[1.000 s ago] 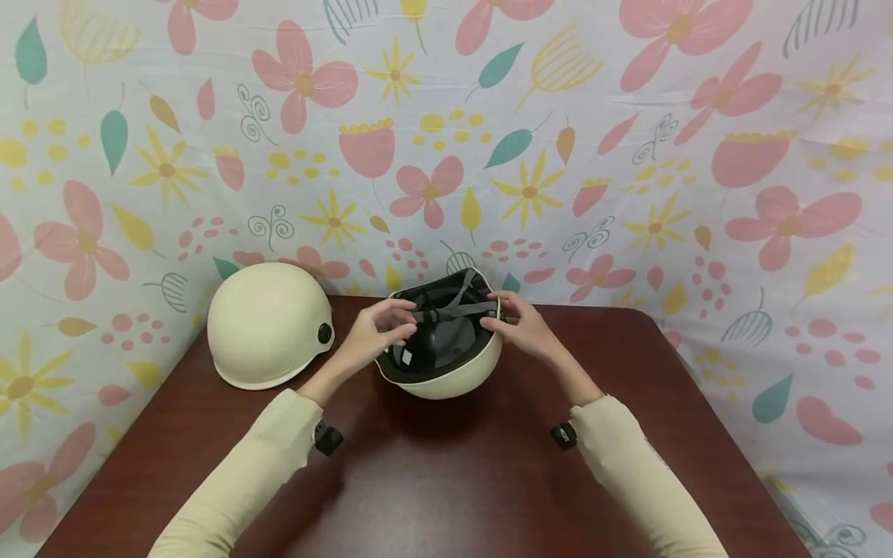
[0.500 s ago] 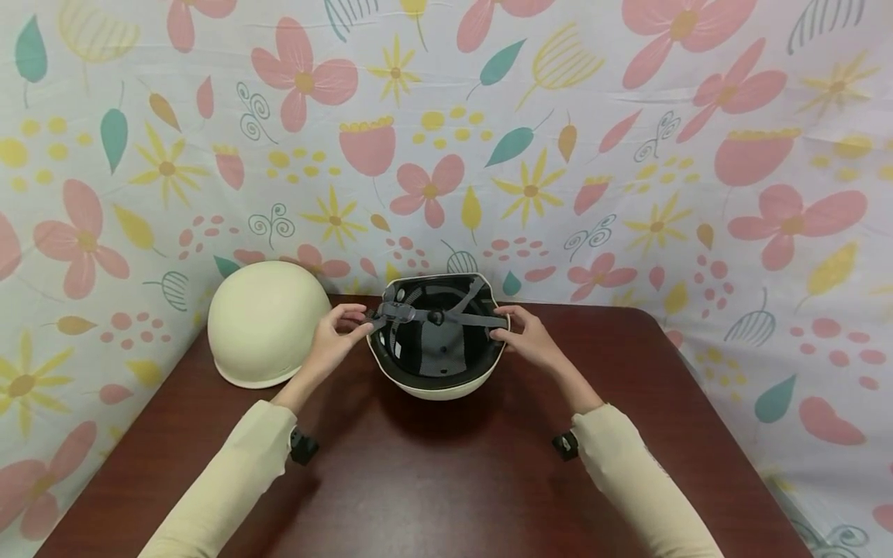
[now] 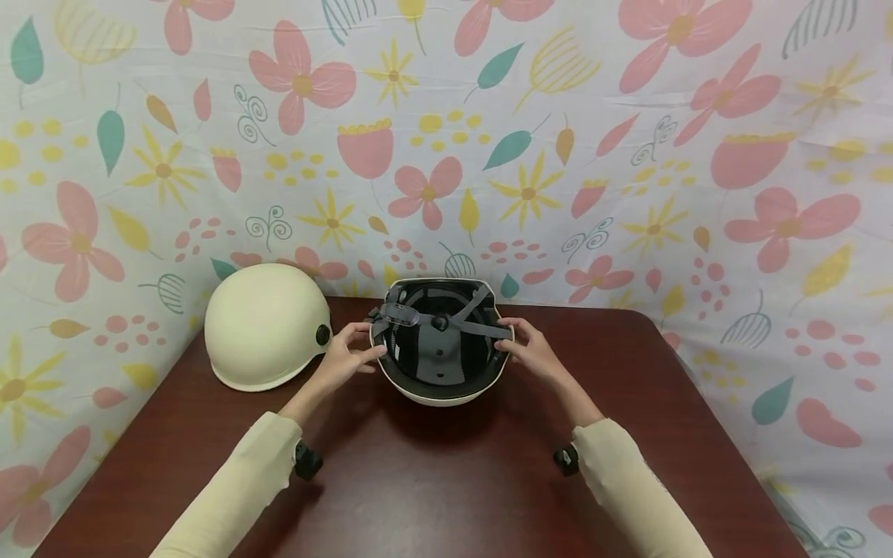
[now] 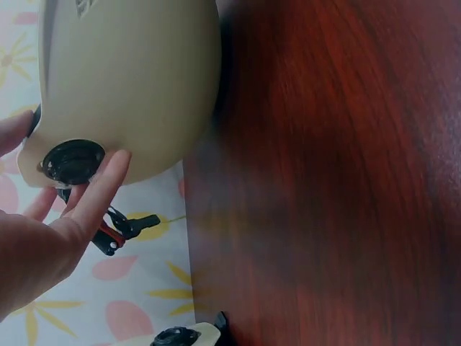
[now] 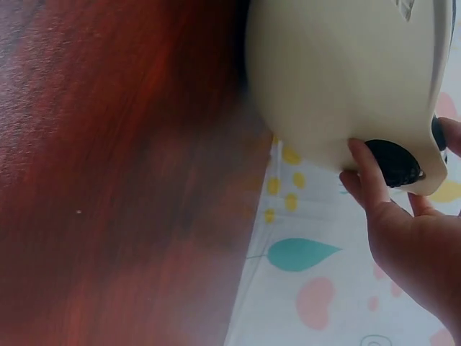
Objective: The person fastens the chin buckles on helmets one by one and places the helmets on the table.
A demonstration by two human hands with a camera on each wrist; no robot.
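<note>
A cream helmet (image 3: 439, 401) lies upside down on the table, its black padded inside facing up and toward me. Grey chin straps (image 3: 481, 328) cross the opening, and a grey buckle piece (image 3: 401, 314) sits near the left rim. My left hand (image 3: 343, 358) grips the left rim, thumb at the inner side and fingers outside by a round black disc (image 4: 72, 162). On the opposite rim my right hand (image 3: 536, 353) holds the same way, its fingers beside another black disc (image 5: 392, 162). Below the left fingers hangs a black clip (image 4: 126, 225) with a red part.
A second cream helmet (image 3: 268, 325) stands dome up on the table's left, close to my left hand. The dark red-brown table (image 3: 446, 480) has a back edge right behind both helmets. A flower-patterned cloth (image 3: 432, 116) hangs behind it.
The held helmet has turned from a tilt to face me squarely. My left hand left the strap over the opening, moved left, then settled on the left rim. The right hand stays on its side.
</note>
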